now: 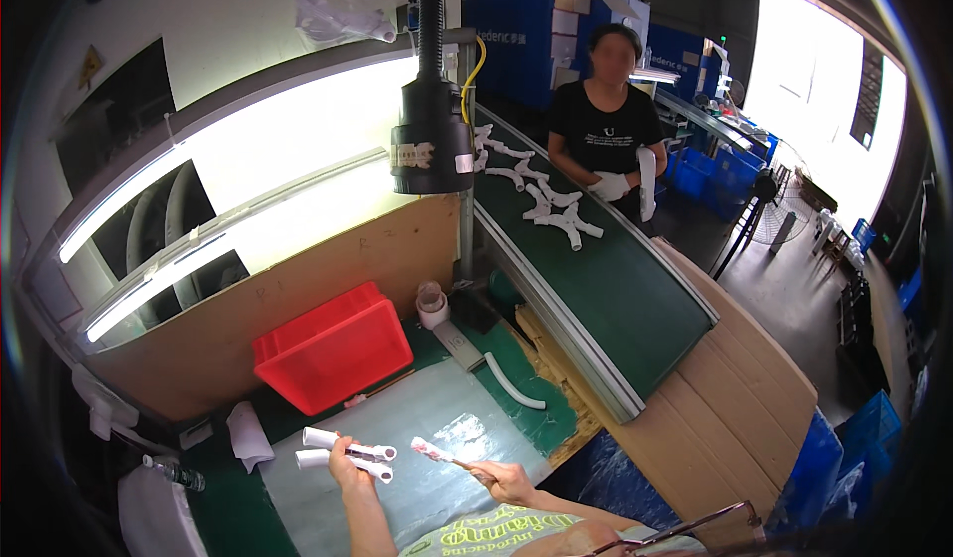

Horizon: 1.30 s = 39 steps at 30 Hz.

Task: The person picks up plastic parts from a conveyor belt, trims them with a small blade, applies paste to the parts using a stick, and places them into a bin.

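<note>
Shirt (486,539) kept clear, white tubes (318,438) are best held super steady by clamped left fingers (341,449), stick (451,458) pinched in right fingers (488,471).

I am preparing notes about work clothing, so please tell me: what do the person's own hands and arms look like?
The left hand and right hand wear no gloves. The left forearm has no sleeve over its visible part. Near the arms shows a greyish shirt with yellow-green printed lettering; its sleeve ends cannot be made out clearly.
</note>
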Available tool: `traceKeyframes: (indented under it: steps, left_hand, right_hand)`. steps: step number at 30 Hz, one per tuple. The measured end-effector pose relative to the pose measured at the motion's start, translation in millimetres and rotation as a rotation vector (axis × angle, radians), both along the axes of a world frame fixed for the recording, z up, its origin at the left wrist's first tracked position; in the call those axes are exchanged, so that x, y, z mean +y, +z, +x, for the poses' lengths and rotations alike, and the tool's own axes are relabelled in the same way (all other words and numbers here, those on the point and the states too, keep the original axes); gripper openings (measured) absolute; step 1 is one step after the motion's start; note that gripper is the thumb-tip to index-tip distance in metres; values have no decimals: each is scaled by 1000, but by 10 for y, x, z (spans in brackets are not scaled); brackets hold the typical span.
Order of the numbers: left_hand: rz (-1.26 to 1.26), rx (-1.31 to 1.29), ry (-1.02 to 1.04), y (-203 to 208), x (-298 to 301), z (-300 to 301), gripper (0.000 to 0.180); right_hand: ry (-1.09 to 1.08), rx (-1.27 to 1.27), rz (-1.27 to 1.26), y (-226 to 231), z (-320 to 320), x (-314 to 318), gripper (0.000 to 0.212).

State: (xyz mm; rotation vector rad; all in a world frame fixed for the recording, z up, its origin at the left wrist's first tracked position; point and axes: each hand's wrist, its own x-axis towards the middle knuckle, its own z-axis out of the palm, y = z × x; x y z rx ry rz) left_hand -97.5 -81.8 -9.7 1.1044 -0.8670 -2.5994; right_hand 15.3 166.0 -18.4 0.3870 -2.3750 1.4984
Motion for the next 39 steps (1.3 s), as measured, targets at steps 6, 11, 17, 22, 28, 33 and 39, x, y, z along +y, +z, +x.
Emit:
traceKeyframes:
  steps: [6,11,17,22,28,33,39]
  left_hand:
    - [31,26,-2,-21,-22,24,42]
    - [2,24,-4,29,-21,43,36]
    - [-19,51,-21,124,16,59,36]
    - [3,20,2,137,24,46,44]
    - [21,50,-12,127,7,32,43]
    - [23,79,-11,111,27,37,41]
    - [7,52,-10,73,21,41,38]
  right_hand:
    - [-18,0,24,-15,8,-7,17]
    - [-4,-15,24,-46,10,-12,17]
    - [-2,-3,29,-95,31,-18,17]
    - [-7,-9,20,-130,50,-5,17]
    - [-23,33,25,-148,46,7,21]
    - [-38,19,26,-117,66,0,21]
    - [-39,11,26,-131,87,8,16]
